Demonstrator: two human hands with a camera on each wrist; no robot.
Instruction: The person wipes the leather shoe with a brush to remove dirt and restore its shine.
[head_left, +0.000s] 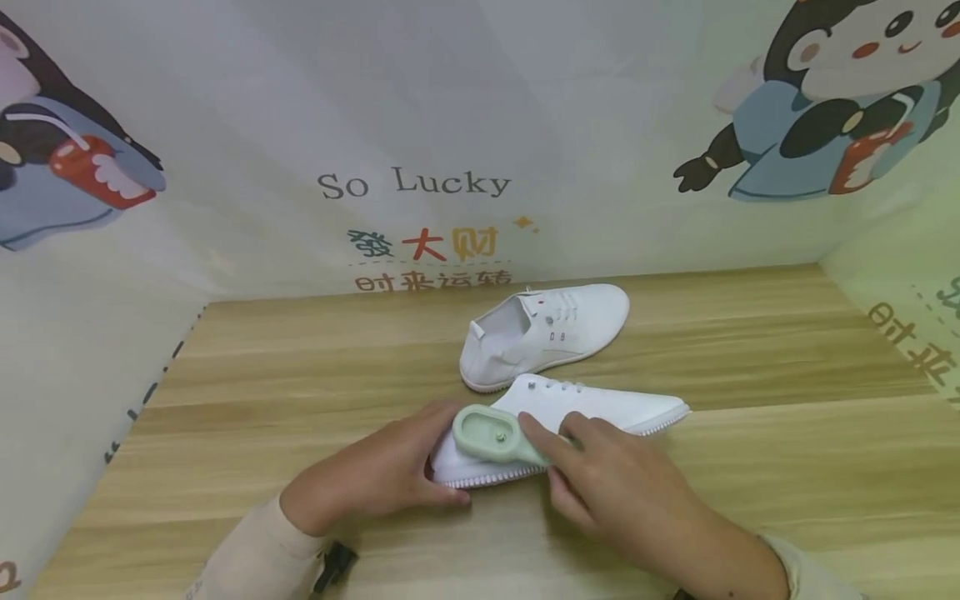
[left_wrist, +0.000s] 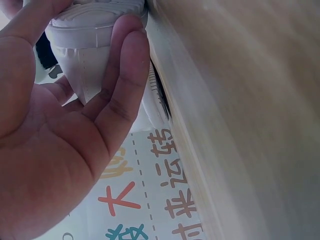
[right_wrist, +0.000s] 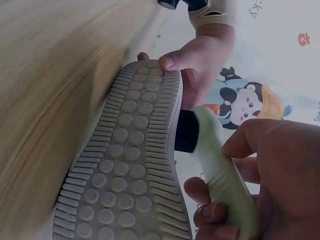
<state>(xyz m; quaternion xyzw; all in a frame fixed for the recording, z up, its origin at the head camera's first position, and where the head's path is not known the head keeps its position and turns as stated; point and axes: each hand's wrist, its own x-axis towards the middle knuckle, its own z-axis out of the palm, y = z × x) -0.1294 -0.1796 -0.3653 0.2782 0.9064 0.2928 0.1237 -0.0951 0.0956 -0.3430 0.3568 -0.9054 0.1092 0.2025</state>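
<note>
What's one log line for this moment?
left hand: grips white lace-up shoe at heel | right hand: holds pale-green, oval-headed, dark-bristled brush by its side | second white shoe: behind

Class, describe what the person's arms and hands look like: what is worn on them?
Both the left hand and the right hand are bare, with no gloves or rings showing. The left sleeve and right sleeve are plain-looking, pale cream. A small black object shows beside the left cuff; its exact nature is unclear.
</note>
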